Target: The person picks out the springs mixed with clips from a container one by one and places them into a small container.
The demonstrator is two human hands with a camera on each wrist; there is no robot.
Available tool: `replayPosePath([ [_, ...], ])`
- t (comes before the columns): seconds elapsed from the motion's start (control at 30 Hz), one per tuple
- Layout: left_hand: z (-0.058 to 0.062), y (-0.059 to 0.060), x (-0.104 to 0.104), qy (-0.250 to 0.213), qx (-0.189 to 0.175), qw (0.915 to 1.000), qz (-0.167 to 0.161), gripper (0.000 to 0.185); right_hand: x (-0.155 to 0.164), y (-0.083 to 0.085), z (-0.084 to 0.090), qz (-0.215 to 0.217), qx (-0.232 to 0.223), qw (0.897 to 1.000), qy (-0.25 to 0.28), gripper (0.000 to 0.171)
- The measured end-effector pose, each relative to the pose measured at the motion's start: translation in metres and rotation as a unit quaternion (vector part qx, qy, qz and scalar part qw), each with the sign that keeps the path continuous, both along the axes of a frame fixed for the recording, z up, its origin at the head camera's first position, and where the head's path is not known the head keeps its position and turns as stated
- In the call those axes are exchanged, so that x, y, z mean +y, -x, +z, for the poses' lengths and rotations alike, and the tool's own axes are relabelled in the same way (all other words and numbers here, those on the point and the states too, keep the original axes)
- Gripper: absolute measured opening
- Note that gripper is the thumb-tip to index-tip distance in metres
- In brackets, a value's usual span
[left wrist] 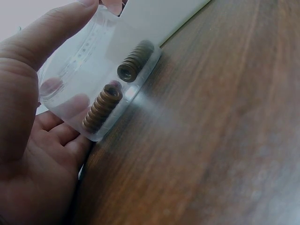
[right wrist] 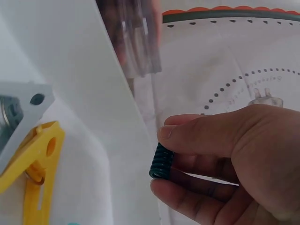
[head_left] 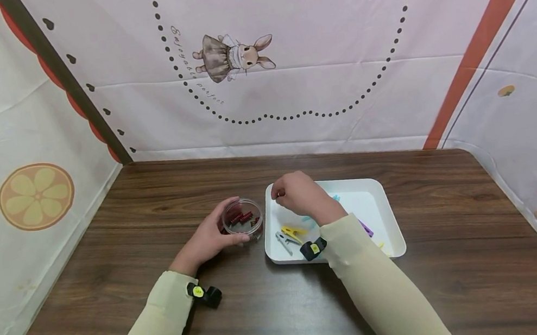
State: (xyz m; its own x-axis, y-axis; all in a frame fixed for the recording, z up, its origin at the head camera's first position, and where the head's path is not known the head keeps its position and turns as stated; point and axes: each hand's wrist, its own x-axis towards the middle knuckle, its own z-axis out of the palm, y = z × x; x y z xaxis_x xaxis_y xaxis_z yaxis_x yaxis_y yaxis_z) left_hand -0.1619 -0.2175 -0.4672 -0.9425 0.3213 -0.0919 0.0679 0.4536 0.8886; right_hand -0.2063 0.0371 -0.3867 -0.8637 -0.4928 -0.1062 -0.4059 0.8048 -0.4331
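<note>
A round clear plastic jar (head_left: 256, 233) stands on the table with my left hand (head_left: 209, 239) gripping its side, thumb in front and fingers behind. Several coil springs (left wrist: 102, 108) lie inside it, reddish in the head view and brownish in the left wrist view. Over the left rim of a white tray (head_left: 385, 210), my right hand (head_left: 303, 196) pinches a dark green coil spring (right wrist: 161, 161) between thumb and fingers. In the tray are a yellow clip (head_left: 292, 232) and a grey clip (head_left: 283, 242). Blue pieces there are partly hidden by the right arm.
A purple clip (head_left: 366, 228) lies toward the tray's right side, partly covered by the right sleeve. The brown wooden table (head_left: 264, 310) is bordered by a printed cloth (head_left: 314, 37) behind and at both sides. The jar stands close to the tray's left edge.
</note>
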Motion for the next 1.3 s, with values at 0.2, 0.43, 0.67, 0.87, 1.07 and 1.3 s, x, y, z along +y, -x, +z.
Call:
replayPosePath([
  [0.2,-0.004,0.002,0.000,-0.020,0.016,0.9996,-0.010,0.091,0.002,-0.005,0.005,-0.003,0.016,1.000,0.018,0.015],
  [0.43,-0.005,0.002,0.001,-0.029,0.016,0.9994,-0.013,0.089,0.002,-0.008,0.006,-0.004,0.024,0.999,0.037,0.014],
  [0.67,-0.001,0.001,0.002,-0.028,0.005,0.9995,-0.016,0.091,0.003,-0.011,0.007,-0.005,0.031,0.998,0.054,0.012],
  [0.87,-0.006,0.003,0.002,-0.038,0.021,0.9989,-0.018,0.089,0.005,-0.013,0.005,-0.002,0.031,0.997,0.072,0.012],
  [1.07,-0.005,0.003,0.001,-0.043,0.016,0.9988,-0.020,0.088,0.006,-0.013,0.008,0.000,0.043,0.996,0.084,0.011],
  [1.3,-0.005,0.004,0.001,-0.043,0.001,0.9989,-0.020,0.089,0.006,-0.016,0.011,0.001,0.050,0.994,0.094,0.010],
])
